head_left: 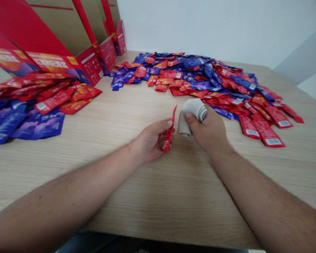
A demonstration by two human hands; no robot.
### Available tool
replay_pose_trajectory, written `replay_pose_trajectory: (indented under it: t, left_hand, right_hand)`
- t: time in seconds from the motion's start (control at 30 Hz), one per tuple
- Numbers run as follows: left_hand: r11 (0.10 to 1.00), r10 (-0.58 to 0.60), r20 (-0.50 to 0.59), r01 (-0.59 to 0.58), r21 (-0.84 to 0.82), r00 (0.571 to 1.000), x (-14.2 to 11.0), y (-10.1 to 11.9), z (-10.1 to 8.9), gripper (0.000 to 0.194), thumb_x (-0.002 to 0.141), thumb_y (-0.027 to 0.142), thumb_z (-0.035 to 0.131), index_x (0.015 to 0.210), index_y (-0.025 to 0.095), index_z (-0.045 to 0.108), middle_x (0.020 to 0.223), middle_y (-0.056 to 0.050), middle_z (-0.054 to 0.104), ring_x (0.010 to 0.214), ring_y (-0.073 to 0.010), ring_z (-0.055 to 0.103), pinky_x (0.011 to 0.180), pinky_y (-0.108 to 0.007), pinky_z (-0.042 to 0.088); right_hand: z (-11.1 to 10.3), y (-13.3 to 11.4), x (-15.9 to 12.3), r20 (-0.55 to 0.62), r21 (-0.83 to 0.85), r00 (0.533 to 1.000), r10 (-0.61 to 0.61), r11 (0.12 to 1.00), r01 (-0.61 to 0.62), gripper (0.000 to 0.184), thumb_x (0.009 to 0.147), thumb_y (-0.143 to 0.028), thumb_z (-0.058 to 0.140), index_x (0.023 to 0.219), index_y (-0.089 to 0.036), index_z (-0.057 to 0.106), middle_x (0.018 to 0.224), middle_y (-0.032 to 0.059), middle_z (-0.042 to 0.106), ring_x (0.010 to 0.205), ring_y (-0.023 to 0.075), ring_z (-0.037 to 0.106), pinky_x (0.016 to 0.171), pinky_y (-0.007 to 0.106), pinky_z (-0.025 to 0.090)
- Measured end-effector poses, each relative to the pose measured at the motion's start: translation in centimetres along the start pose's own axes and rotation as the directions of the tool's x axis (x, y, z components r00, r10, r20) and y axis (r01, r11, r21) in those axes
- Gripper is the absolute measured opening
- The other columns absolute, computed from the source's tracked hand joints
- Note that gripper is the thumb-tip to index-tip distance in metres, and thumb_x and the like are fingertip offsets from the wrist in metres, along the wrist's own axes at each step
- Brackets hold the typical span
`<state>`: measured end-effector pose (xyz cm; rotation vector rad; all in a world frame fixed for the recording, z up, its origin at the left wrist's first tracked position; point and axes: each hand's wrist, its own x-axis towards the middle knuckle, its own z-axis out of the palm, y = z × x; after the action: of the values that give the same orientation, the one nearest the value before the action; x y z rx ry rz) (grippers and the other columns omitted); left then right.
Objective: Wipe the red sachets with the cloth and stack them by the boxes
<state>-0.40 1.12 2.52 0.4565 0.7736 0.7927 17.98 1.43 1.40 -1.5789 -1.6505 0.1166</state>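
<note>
My left hand (151, 141) grips a narrow red foil sachet (169, 130) upright between thumb and fingers, just above the wooden tabletop (158, 196). My right hand (206, 131) is shut on a wad of beige cloth (191, 114), which bulges out above and to the left of the fingers. The two hands are close together at the middle of the table, with the sachet and the cloth nearly touching. A large heap of red and blue sachets (208, 82) lies just beyond my right hand.
Further piles of red and blue sachets (34, 105) lie at the left. Several red cardboard display boxes (92, 63) stand in a row at the back left, against the white wall (213, 24). The table's near edge runs below my forearms.
</note>
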Motion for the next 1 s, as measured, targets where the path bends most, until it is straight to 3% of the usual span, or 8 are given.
replay_pose_trajectory:
  t: [0.17,0.3,0.43,0.53,0.63,0.7,0.87,1.0]
  left_hand:
    - [0.998,0.051,0.002,-0.051,0.021,0.999,0.6,-0.3,-0.4,0.005,0.083,0.011,0.070,0.082,0.014,0.065,0.066,-0.001,0.064,0.051,-0.0110,0.059,0.052,-0.022,0.050]
    - [0.988,0.149,-0.011,-0.148,0.034,0.989,1.3,-0.7,-0.7,0.011,0.082,0.008,0.070,0.093,0.013,0.068,0.078,-0.006,0.072,0.062,-0.0153,0.067,0.061,-0.027,0.057]
    - [0.999,0.031,0.051,-0.030,-0.032,0.998,0.9,-1.2,0.0,0.019,0.097,0.023,0.054,0.098,0.013,0.071,0.084,-0.010,0.074,0.070,-0.0205,0.071,0.069,-0.034,0.061]
    - [0.993,-0.103,0.082,0.108,-0.046,0.991,0.3,-1.7,0.7,0.047,0.105,0.046,0.036,0.109,0.015,0.070,0.090,-0.013,0.075,0.075,-0.0249,0.073,0.070,-0.041,0.062]
    - [0.998,-0.060,0.013,0.061,-0.033,0.998,0.0,-1.8,0.9,0.048,0.105,0.049,0.037,0.117,0.015,0.068,0.090,-0.013,0.075,0.075,-0.0244,0.072,0.071,-0.041,0.061]
    - [0.998,0.010,-0.050,-0.013,-0.065,0.999,0.1,-1.3,0.7,0.046,0.105,0.045,0.037,0.117,0.013,0.068,0.088,-0.011,0.074,0.075,-0.0220,0.071,0.074,-0.037,0.060]
    - [0.989,0.079,-0.058,-0.085,-0.118,0.995,0.2,0.3,-0.1,0.051,0.105,0.052,0.034,0.122,0.016,0.066,0.085,-0.008,0.072,0.070,-0.0207,0.069,0.073,-0.037,0.059]
    - [0.988,-0.035,0.055,0.043,-0.150,0.998,-0.2,-0.7,0.7,0.053,0.105,0.053,0.032,0.120,0.016,0.067,0.088,-0.009,0.074,0.078,-0.0231,0.072,0.075,-0.036,0.059]
  right_hand:
    - [-2.3,0.1,0.6,-0.062,0.130,0.995,0.079,0.989,-0.070,0.035,0.093,-0.052,0.060,0.115,-0.025,0.067,0.105,0.0098,0.074,0.092,0.0309,0.070,0.080,0.049,0.054]
    - [-3.4,-2.4,-0.4,-0.051,0.044,0.995,-0.082,0.995,0.084,0.030,0.092,-0.052,0.062,0.106,-0.026,0.066,0.098,0.0077,0.071,0.088,0.0290,0.067,0.078,0.046,0.053]
    - [-1.6,-3.6,-1.7,0.097,-0.022,0.942,-0.320,0.946,0.324,0.019,0.094,-0.042,0.062,0.098,-0.023,0.063,0.095,0.0085,0.066,0.093,0.0277,0.062,0.082,0.043,0.052]
    - [0.0,-3.1,-1.6,0.067,-0.050,0.962,-0.265,0.962,0.269,0.018,0.096,-0.040,0.059,0.097,-0.022,0.061,0.096,0.0092,0.064,0.094,0.0274,0.061,0.083,0.042,0.051]
    - [0.5,-3.0,-1.6,0.062,-0.027,0.969,-0.240,0.970,0.242,0.018,0.095,-0.040,0.059,0.095,-0.022,0.060,0.092,0.0080,0.062,0.091,0.0273,0.060,0.081,0.042,0.051]
    - [0.3,-3.7,-2.3,0.180,0.050,0.936,-0.302,0.953,0.298,0.016,0.095,-0.037,0.061,0.099,-0.021,0.061,0.097,0.0084,0.063,0.094,0.0267,0.060,0.083,0.042,0.052]
    - [-0.3,-4.9,-3.9,0.492,0.221,0.747,-0.447,0.894,0.389,0.012,0.094,-0.030,0.064,0.102,-0.022,0.062,0.105,0.0074,0.064,0.097,0.0234,0.061,0.086,0.039,0.053]
    - [-0.2,-3.8,-2.6,0.229,0.057,0.915,-0.333,0.943,0.329,0.013,0.094,-0.035,0.063,0.097,-0.023,0.062,0.097,0.0078,0.065,0.095,0.0258,0.061,0.085,0.041,0.053]
